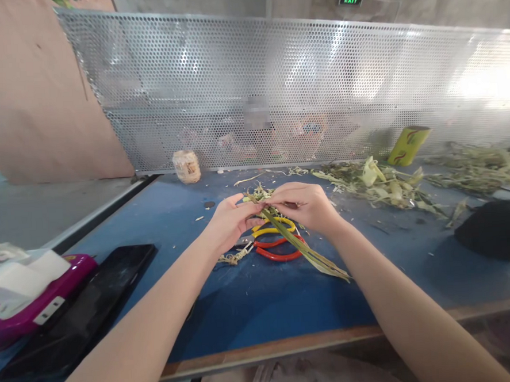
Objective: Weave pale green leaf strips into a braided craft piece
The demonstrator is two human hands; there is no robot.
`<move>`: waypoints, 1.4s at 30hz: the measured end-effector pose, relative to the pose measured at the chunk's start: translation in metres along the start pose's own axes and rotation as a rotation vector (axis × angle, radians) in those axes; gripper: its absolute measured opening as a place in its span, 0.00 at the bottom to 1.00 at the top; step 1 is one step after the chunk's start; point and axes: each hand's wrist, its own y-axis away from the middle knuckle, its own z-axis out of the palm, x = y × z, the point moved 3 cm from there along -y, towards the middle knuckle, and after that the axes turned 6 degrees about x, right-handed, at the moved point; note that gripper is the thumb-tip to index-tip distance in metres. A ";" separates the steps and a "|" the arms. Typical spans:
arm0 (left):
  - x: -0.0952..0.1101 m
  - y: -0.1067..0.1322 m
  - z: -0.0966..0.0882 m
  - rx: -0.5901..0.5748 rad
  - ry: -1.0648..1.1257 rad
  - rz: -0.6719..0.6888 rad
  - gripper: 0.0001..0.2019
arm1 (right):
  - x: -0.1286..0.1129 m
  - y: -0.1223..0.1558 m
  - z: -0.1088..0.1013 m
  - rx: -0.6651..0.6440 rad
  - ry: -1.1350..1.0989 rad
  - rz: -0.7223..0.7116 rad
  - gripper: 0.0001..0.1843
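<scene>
My left hand [228, 220] and my right hand [308, 205] meet over the middle of the blue table [262, 306]. Both pinch the upper end of a bundle of green leaf strips [304, 248], which slants down to the right toward me. Just under the hands lie two pairs of scissors, one with yellow handles [278, 224] and one with red handles [280, 250], partly hidden by the leaf bundle. A small frayed scrap [235, 255] lies by my left wrist.
A heap of cut green leaves [380, 186] spreads along the back right, beside a yellow-green tube [408, 145]. A twine spool [186, 166] stands by the perforated metal screen [274, 86]. A black phone [85, 308] and a magenta device [37, 302] lie left; a black object [497, 228] lies right.
</scene>
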 end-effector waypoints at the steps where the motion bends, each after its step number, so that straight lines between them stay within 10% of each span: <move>1: 0.000 0.000 0.000 0.000 -0.002 -0.003 0.29 | 0.000 0.000 0.000 0.005 -0.002 -0.010 0.11; 28: 0.001 0.001 0.002 0.008 -0.041 -0.005 0.19 | 0.004 -0.001 0.004 0.064 -0.080 0.168 0.07; 42: -0.001 -0.003 -0.003 0.033 -0.029 0.151 0.44 | 0.009 0.002 0.007 0.110 -0.121 0.278 0.06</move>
